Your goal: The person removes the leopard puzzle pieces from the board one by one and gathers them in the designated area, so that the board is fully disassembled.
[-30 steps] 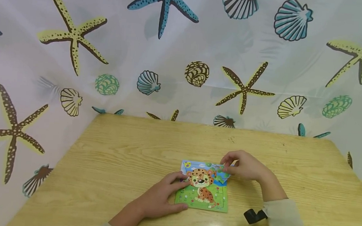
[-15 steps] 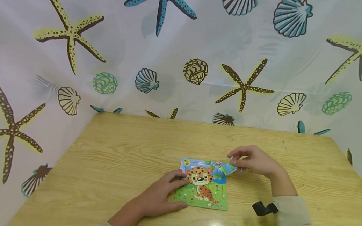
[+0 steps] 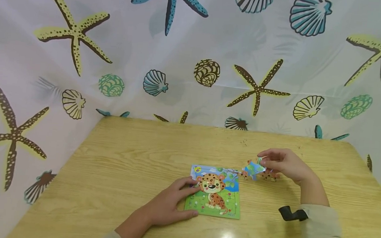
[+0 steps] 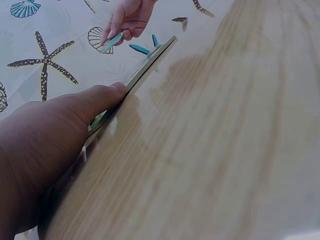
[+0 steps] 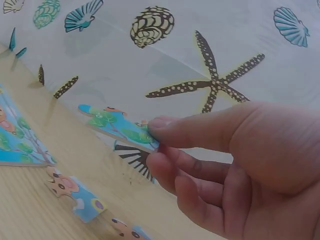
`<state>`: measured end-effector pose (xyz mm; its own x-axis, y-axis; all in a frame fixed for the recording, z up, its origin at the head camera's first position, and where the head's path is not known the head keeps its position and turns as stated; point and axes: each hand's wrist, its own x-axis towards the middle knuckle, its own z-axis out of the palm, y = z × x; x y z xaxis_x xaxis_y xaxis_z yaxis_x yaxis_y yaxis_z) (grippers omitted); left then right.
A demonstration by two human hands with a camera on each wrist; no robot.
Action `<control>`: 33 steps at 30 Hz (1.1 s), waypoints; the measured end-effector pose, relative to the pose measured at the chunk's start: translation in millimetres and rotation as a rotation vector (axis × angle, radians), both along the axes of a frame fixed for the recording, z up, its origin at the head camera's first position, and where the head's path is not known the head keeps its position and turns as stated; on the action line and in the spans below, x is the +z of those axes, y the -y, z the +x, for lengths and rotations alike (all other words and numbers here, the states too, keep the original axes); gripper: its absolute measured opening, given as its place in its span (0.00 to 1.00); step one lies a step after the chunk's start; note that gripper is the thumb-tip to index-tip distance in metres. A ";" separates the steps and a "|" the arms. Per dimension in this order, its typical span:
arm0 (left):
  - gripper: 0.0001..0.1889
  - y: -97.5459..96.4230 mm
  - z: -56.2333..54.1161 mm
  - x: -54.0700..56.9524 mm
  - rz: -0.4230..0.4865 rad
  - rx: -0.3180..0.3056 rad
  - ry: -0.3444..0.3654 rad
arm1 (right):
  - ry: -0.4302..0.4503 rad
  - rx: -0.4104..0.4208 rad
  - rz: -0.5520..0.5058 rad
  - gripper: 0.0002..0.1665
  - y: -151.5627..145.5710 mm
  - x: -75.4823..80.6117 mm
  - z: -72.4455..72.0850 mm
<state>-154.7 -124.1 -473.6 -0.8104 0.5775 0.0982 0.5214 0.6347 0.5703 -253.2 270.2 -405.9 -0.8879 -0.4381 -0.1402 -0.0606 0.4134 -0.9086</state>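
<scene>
A square jigsaw puzzle (image 3: 218,198) with a cartoon leopard on green grass lies on the wooden table. My left hand (image 3: 171,204) rests at its left side, fingers spread over the picture and thumb near the lower left corner; the left wrist view shows the thumb (image 4: 102,97) at the board's edge. Right of the puzzle, my right hand (image 3: 287,164) pinches a blue jigsaw piece with green leaves (image 5: 117,127) between thumb and fingers, above the table. Beneath it lie loose jigsaw pieces (image 5: 82,200) with spotted orange and blue print, partly hidden in the head view.
The wooden table (image 3: 135,152) runs back to a white curtain (image 3: 182,52) printed with starfish and shells, which also hangs along the sides. A black attachment (image 3: 292,214) sticks out from the right sleeve.
My right hand has moved right, away from the puzzle's upper right corner, with the leafy jigsaw piece between its fingers. Loose pieces beside the puzzle now show. The left hand stays in place.
</scene>
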 end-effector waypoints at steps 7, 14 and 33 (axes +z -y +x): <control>0.36 -1.7 -0.8 1.7 0.008 -0.013 0.004 | 0.019 -0.061 -0.011 0.31 -15.7 -5.3 -1.9; 0.37 -3.2 -2.2 3.4 0.004 -0.014 -0.001 | -0.022 -0.148 0.061 0.32 -35.6 -3.9 1.7; 0.36 -2.5 -1.0 1.6 0.008 -0.011 -0.013 | 0.128 -0.244 0.029 0.33 -80.1 -18.5 9.5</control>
